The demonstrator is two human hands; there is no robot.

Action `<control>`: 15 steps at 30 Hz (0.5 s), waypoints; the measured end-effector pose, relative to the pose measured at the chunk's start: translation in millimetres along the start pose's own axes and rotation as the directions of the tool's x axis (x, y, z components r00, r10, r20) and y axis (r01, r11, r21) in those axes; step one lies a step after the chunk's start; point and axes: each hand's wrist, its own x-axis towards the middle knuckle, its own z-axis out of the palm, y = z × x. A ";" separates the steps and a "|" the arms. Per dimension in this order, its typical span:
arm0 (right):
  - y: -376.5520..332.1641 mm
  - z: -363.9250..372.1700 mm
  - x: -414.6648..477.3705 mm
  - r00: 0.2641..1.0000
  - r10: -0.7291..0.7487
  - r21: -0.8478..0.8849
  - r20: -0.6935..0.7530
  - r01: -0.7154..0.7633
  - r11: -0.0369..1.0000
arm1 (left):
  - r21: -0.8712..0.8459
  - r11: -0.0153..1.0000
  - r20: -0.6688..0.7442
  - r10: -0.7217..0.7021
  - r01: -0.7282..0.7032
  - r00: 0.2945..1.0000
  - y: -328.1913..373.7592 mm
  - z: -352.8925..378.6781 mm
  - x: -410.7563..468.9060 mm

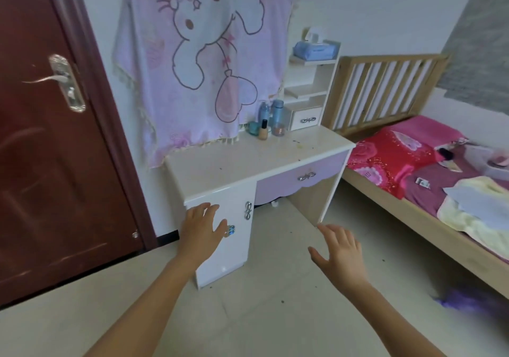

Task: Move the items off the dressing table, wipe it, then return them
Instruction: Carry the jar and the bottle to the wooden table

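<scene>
P1: Nearest cam, what's seen?

P2: Two bare forearms are stretched fwd over the pale floor (275,287). L hand (202,225) is raised in front of the table's white cupboard door (234,252). Its fingers are straight & spread, and nothing is gripped. Whether the door is touched can't be told.

P1: And the R hand?

P2: R hand (340,249) is held in the air above the floor, near the table's R side panel. Its fingers are fanned wide w/ thumb out. Nothing is held or touched.

P1: Where's the table?

P2: Table (234,169) is set against the wall, btw door (55,163) on the L & bed (429,219) on the R. Its top is marked w/ specks & stains. A lilac drawer (281,183) is seen closed under the top.

P1: Items?

P2: All are grouped at the top's back R corner, well apart from both hands. A slim bottle (264,112) & a wide bottle (277,110), both blue, are stood upright side by side. In front of them a teal jar (252,128), a black-capped foundation bottle (264,132) & a clear jar (278,130) are lined up. Just R of these a shelf unit (311,92) is stood on the top. A blue tissue pack (315,50) is laid on its upper shelf.

P1: Anything else?

P2: A pink bunny blanket (203,61) is hung behind the table, w/ its fringe at the top's back edge. A red pillow (385,161) & a yellow cloth (468,219) are laid on the bed.
</scene>
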 end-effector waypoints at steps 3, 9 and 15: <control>12.3 16.2 32.3 0.999 -0.005 -0.026 -0.035 0.004 1.000 | -0.029 1.000 0.005 -0.007 0.007 1.000 -4.6 8.0 44.0; 21.2 63.8 92.5 0.999 0.031 -0.020 -0.034 -0.032 0.999 | -0.066 0.998 0.023 -0.015 0.017 1.000 -16.3 32.1 120.8; 22.4 116.4 104.6 0.975 -0.012 -0.044 0.221 0.023 0.999 | -0.069 0.997 0.155 -0.031 0.042 0.988 -22.4 74.7 160.4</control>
